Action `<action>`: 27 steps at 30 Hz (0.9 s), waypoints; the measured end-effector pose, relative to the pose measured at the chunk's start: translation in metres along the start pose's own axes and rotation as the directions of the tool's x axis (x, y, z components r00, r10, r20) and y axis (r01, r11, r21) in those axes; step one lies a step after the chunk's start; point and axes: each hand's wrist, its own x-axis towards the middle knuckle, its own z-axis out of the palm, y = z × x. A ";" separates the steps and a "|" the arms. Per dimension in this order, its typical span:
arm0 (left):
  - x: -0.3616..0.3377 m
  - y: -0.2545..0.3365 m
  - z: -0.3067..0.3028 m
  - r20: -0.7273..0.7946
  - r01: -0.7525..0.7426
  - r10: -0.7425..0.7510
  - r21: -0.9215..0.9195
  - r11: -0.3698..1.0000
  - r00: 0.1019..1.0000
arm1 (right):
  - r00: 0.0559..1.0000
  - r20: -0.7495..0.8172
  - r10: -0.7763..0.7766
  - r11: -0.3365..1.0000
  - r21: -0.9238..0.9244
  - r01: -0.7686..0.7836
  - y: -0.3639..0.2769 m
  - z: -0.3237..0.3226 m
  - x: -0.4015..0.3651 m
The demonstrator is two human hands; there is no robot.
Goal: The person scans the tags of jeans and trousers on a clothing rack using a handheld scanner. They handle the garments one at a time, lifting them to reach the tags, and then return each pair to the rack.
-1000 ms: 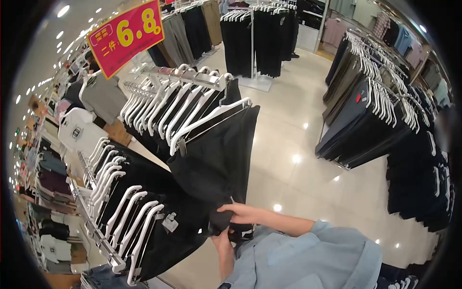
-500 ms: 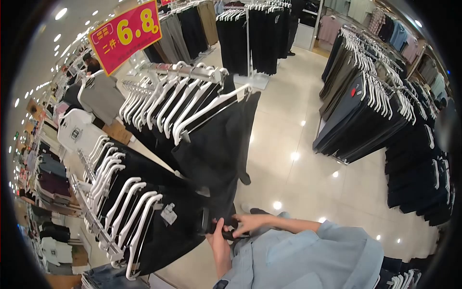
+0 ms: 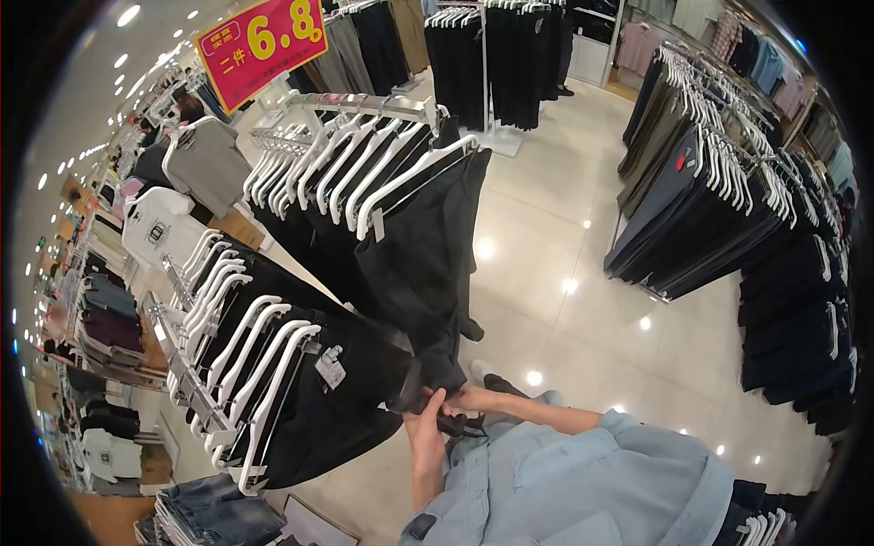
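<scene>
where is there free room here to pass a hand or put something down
The bare tile floor between the black trousers and the right-hand rack is open. Crowded: hangers sit tight along the lower rack and upper rack, and the left hand and right hand grip the trousers' hem.

The person wears a light blue shirt [image 3: 583, 482] of soft, denim-like cloth; it is loose and falls in broad folds across the chest; stitched seams run along its panels, and a raised fold of cloth crosses the front; the right sleeve [image 3: 628, 426] ends in a thick turned-up edge near the elbow, leaving the forearm bare; the left sleeve [image 3: 448, 510] likewise stops short of the wrist, with a small dark spot [image 3: 421, 528] near its lower edge, too small to make out; the left hand [image 3: 426, 423] and right hand [image 3: 471, 400] are bare.
</scene>
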 end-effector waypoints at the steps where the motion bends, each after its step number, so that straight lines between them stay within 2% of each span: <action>1: -0.001 -0.001 -0.005 0.000 -0.002 0.002 -0.001 1.000 1.000 | 0.992 -0.114 -0.057 0.996 0.059 0.064 0.002 0.002 0.000; 2: -0.001 -0.003 -0.012 0.017 -0.010 0.010 0.023 1.000 1.000 | 0.968 -0.229 -0.106 0.985 0.109 0.134 0.003 0.003 -0.001; 3: 0.000 -0.005 -0.019 0.035 -0.020 0.018 0.047 0.999 0.999 | 0.968 -0.227 -0.109 0.985 0.107 0.136 0.003 0.002 -0.001; 7: 0.001 -0.008 -0.037 0.023 -0.044 0.043 0.035 0.998 0.999 | 0.978 -0.193 -0.083 0.991 -0.124 0.059 0.010 -0.011 -0.004; 8: 0.000 -0.008 -0.039 0.001 -0.046 0.046 0.039 0.998 0.999 | 0.978 -0.193 -0.082 0.991 -0.123 0.059 0.016 -0.009 -0.004; 10: -0.004 -0.007 -0.042 -0.019 -0.044 0.045 0.042 0.998 0.999 | 0.933 -0.306 -0.191 0.979 0.015 0.206 0.018 -0.003 -0.009; 12: -0.007 -0.007 -0.043 -0.001 -0.052 0.052 0.068 0.996 0.999 | 0.928 -0.327 -0.178 0.982 -0.001 0.189 0.007 -0.001 -0.021; 14: -0.007 -0.013 -0.047 0.017 -0.041 0.040 0.080 0.996 0.999 | 0.916 -0.391 -0.091 0.938 0.275 0.211 -0.015 0.004 -0.034; 15: -0.007 -0.015 -0.048 0.035 -0.034 0.030 0.099 0.995 0.999 | 0.914 -0.394 -0.098 0.900 0.356 0.250 -0.016 0.000 -0.033; 16: -0.007 -0.017 -0.048 0.041 -0.036 0.033 0.098 0.995 0.999 | 0.912 -0.397 -0.103 0.900 0.352 0.255 -0.030 -0.001 -0.039; 18: -0.007 -0.021 -0.044 0.094 -0.018 0.009 0.101 0.995 0.996 | 0.922 -0.387 0.012 0.823 0.527 0.210 -0.059 -0.001 -0.054; 19: -0.007 -0.024 -0.042 0.108 -0.005 -0.005 0.092 0.996 0.994 | 0.933 -0.360 0.016 0.824 0.533 0.192 -0.067 -0.002 -0.059; 20: -0.007 -0.025 -0.040 0.117 -0.010 -0.001 0.093 0.996 0.993 | 0.931 -0.366 0.008 0.824 0.529 0.201 -0.059 -0.005 -0.052; 22: -0.010 -0.024 -0.036 0.149 0.026 -0.045 0.131 0.991 0.988 | 0.926 -0.371 -0.076 0.888 0.398 0.232 -0.061 0.002 -0.046; 23: -0.013 -0.022 -0.034 0.166 0.010 -0.036 0.156 0.988 0.985 | 0.949 -0.237 -0.206 0.882 0.374 0.285 -0.056 0.002 -0.056; 24: -0.015 -0.020 -0.033 0.165 0.009 -0.035 0.156 0.988 0.986 | 0.950 -0.236 -0.206 0.883 0.374 0.284 -0.059 0.005 -0.061; 26: -0.017 -0.019 -0.030 0.158 -0.018 -0.011 0.185 0.983 0.987 | 0.975 -0.145 -0.166 0.969 0.158 0.189 -0.057 0.007 -0.069; 27: -0.018 -0.020 -0.029 0.159 -0.021 -0.009 0.184 0.983 0.987 | 0.967 -0.170 -0.190 0.982 -0.016 0.190 -0.056 0.012 -0.069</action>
